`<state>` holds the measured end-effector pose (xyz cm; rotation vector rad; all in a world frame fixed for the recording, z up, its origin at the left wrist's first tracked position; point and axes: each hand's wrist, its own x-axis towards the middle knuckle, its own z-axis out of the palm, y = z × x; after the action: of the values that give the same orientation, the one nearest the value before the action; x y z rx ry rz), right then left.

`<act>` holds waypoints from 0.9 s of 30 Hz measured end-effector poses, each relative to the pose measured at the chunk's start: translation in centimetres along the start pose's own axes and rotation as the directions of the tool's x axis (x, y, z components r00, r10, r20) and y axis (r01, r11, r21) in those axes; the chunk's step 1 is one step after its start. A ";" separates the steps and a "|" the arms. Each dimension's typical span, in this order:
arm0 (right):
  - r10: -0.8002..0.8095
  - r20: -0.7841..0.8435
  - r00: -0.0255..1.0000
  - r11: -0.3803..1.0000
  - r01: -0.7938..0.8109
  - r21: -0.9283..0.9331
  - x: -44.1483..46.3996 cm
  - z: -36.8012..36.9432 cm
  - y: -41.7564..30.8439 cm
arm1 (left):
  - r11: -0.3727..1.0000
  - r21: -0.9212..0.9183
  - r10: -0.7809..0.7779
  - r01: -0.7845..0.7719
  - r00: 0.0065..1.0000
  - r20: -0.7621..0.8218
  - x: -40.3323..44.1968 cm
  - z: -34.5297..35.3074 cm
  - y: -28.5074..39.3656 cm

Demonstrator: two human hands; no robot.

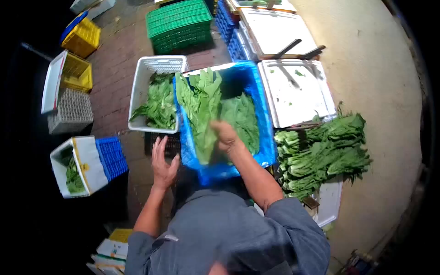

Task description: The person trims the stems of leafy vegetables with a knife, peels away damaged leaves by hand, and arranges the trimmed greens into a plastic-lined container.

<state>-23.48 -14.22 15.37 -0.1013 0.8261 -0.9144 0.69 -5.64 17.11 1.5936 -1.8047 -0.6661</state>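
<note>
My right hand (226,137), slightly blurred, is closed at the edge of a tall bunch of leafy greens (200,103); its fingertips are partly hidden. The bunch spans the left side of a crate lined with blue plastic (267,137). More broad green leaves (242,120) fill that crate's right side. Below the white crate (137,94), my left hand (164,167) hangs open with fingers apart and nothing in it. Looser greens (161,103) lie inside the white crate.
Piled leafy bunches (321,153) lie at right. White foam lids (298,101) and two dark-handled tools (302,51) are beyond them. Green crates (178,25) stand ahead. At left are a foam box of greens (85,165), a blue crate (111,156) and yellow crates (82,39).
</note>
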 end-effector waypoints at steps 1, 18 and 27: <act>-0.046 0.013 0.999 0.999 0.045 0.031 -0.9 -1.4 -1.1 | 0.999 -0.021 -0.028 0.029 0.999 0.035 -0.1 1.1 0.5; -0.779 -0.614 0.125 0.410 0.842 -0.350 -40.5 -40.1 -19.0 | 0.977 0.058 -0.196 0.205 0.757 0.623 -1.8 18.1 1.4; -0.695 -0.649 -0.309 0.563 0.327 -0.759 -46.5 -54.0 -28.2 | 0.868 0.153 -0.460 0.472 0.650 0.605 -7.3 17.2 -9.1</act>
<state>-93.84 15.98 16.78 -0.0690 2.5280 -1.8413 -5.44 -0.31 -2.07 2.0059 -1.7872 -1.6238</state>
